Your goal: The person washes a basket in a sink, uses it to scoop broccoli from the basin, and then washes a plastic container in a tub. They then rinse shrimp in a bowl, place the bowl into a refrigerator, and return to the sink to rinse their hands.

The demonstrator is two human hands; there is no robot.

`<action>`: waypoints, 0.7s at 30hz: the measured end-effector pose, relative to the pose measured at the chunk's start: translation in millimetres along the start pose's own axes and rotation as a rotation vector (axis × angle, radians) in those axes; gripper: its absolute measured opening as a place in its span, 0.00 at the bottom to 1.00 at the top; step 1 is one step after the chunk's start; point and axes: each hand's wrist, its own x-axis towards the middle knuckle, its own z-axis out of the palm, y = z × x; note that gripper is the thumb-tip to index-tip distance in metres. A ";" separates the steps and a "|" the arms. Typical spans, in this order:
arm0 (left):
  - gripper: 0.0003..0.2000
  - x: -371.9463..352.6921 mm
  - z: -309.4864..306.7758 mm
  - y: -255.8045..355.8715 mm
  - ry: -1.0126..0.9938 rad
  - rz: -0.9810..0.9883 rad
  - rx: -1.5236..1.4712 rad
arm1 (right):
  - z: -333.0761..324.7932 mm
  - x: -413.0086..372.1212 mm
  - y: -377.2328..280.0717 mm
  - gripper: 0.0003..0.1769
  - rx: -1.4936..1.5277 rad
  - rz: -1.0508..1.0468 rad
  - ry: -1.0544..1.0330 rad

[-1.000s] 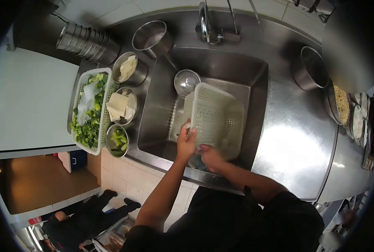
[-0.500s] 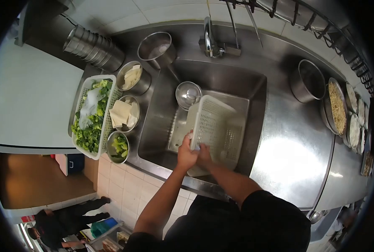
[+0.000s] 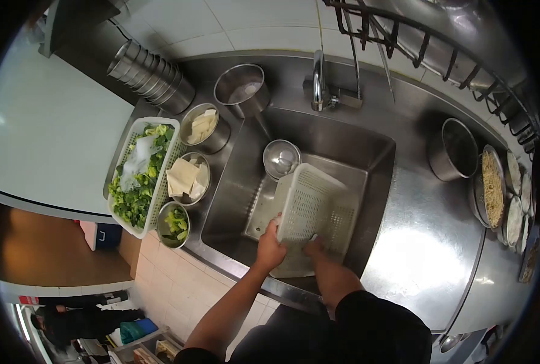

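Note:
A white perforated plastic basket (image 3: 316,197) stands tilted in the steel sink (image 3: 376,182), its open side toward the right. My left hand (image 3: 271,249) is closed around the basket's near left edge. Inside the basket, my right hand (image 3: 313,246) is closed near its lower wall, with a small pale bit showing at the fingertips that I cannot make out. Beyond the basket, a round metal bowl (image 3: 281,157) lies in the sink.
Left of the sink stand a basket of green vegetables (image 3: 174,145), bowls of pale slices (image 3: 203,125), tofu-like sheets (image 3: 183,177) and greens (image 3: 176,224), and stacked steel pots (image 3: 154,76). The faucet (image 3: 318,85) is behind; a steel pot (image 3: 453,148) stands right. A person (image 3: 78,321) is lower left.
My right hand has moved away from my left, rightward and deeper into the basket. My left hand keeps its hold on the edge. The whole view has shifted slightly.

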 end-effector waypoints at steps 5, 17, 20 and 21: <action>0.32 0.9 2.4 -5.6 0.042 0.035 0.060 | -177.0 1.1 -90.6 0.25 0.870 0.321 -0.743; 0.31 16.3 -22.2 -39.2 -0.010 -0.058 0.090 | -377.4 106.3 -357.7 0.24 1.567 -0.274 -0.917; 0.30 21.0 -29.0 -52.9 -0.060 -0.075 0.065 | -375.0 119.5 -381.0 0.28 1.486 -0.308 -0.628; 0.31 23.0 -29.5 -59.4 -0.082 -0.065 -0.006 | -366.7 125.9 -368.8 0.26 1.448 -0.330 -0.504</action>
